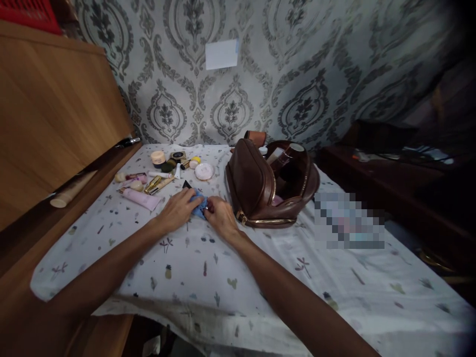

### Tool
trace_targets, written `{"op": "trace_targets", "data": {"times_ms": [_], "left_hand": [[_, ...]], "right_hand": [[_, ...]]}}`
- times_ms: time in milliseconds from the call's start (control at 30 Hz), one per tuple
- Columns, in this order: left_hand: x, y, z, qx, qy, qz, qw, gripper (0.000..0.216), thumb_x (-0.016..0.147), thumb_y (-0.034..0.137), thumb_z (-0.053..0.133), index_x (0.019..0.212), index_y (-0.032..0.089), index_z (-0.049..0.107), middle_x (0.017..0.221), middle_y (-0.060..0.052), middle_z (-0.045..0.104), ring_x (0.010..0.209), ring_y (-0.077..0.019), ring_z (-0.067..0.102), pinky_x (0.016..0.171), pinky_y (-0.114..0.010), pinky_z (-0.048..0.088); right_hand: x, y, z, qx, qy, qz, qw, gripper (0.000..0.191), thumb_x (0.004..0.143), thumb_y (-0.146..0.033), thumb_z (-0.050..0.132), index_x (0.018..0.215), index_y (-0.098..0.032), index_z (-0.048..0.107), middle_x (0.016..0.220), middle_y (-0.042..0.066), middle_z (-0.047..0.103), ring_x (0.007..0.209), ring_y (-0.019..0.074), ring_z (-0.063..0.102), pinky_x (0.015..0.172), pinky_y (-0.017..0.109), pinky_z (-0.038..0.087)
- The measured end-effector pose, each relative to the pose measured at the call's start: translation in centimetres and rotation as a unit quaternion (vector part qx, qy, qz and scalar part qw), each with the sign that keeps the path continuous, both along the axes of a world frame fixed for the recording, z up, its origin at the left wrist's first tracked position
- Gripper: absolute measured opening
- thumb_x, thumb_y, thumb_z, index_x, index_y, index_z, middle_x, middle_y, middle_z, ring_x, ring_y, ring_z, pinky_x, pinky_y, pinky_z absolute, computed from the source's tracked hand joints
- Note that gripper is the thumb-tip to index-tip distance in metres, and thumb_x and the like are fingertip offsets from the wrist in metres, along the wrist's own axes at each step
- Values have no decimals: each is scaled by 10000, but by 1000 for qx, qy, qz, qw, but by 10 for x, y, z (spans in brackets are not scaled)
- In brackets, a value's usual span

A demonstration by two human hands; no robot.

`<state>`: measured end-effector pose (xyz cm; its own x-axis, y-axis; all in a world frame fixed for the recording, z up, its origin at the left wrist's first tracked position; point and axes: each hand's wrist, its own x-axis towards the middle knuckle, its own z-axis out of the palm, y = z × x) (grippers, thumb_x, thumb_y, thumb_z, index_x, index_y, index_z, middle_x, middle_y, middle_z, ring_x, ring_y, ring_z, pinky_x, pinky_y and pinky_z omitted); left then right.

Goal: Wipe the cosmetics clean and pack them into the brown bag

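My left hand is closed over a crumpled blue cloth near the middle of the table. My right hand pinches the same cloth from the other side. Beyond my left fingers pokes a small black tip; the rest of that item is hidden by hand and cloth. Just left of my hands lie a pale pink squeeze tube and a gold tube. A round compact rests behind the cloth. To the right of my right hand stands an unzipped brown leather bag.
Several cosmetics, among them a cream jar, cluster at the back left. Bottles, including one dark bottle, stick out of the bag. A wooden cabinet borders the left side. The patterned cloth covers the table; a blurred-out item lies right.
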<state>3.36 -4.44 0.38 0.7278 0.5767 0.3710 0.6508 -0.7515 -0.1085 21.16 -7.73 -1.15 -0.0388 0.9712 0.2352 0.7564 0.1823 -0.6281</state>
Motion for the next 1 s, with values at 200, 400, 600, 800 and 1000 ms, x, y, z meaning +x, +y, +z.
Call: {"op": "trace_targets", "data": {"times_ms": [200, 400, 600, 800, 1000], "left_hand": [[-2, 11, 0, 0, 31, 85, 996, 403, 946, 115, 411, 1274, 240, 610, 1110, -118, 550, 1050, -273, 506, 837, -388, 492], [-12, 27, 2, -8, 29, 186, 982, 427, 949, 114, 396, 1297, 230, 614, 1199, -146, 543, 1152, -311, 495, 910, -436, 480], [-24, 35, 2, -21, 23, 250, 968, 440, 913, 76, 391, 1250, 209, 643, 1217, -167, 555, 1157, -336, 511, 878, -446, 489], [-15, 23, -3, 42, -15, 63, 997, 401, 956, 137, 391, 1286, 211, 608, 1126, -126, 573, 1049, -261, 525, 909, -389, 482], [-7, 16, -5, 12, 22, 15, 1000, 449, 922, 91, 426, 1312, 223, 606, 1122, -117, 576, 1042, -249, 534, 852, -353, 506]], "right_hand": [[1, -3, 4, -5, -10, 5, 1000, 147, 832, -134, 624, 956, -172, 694, 870, 51, 683, 772, 165, 574, 698, 258, 380], [-1, -4, 6, -2, -15, 9, 1000, 128, 893, -173, 571, 910, -173, 698, 841, 51, 672, 752, 162, 568, 686, 261, 373], [-1, -7, 8, -10, -6, 15, 1000, 210, 954, -241, 522, 912, -157, 709, 841, 65, 678, 743, 164, 572, 686, 270, 363], [-1, -5, 3, 8, -16, 13, 1000, 217, 952, -233, 504, 946, -148, 704, 887, 80, 681, 768, 174, 565, 723, 279, 372], [0, -6, 4, 9, -24, 28, 999, 175, 937, -186, 525, 960, -149, 694, 909, 86, 670, 835, 195, 580, 753, 280, 384]]}}
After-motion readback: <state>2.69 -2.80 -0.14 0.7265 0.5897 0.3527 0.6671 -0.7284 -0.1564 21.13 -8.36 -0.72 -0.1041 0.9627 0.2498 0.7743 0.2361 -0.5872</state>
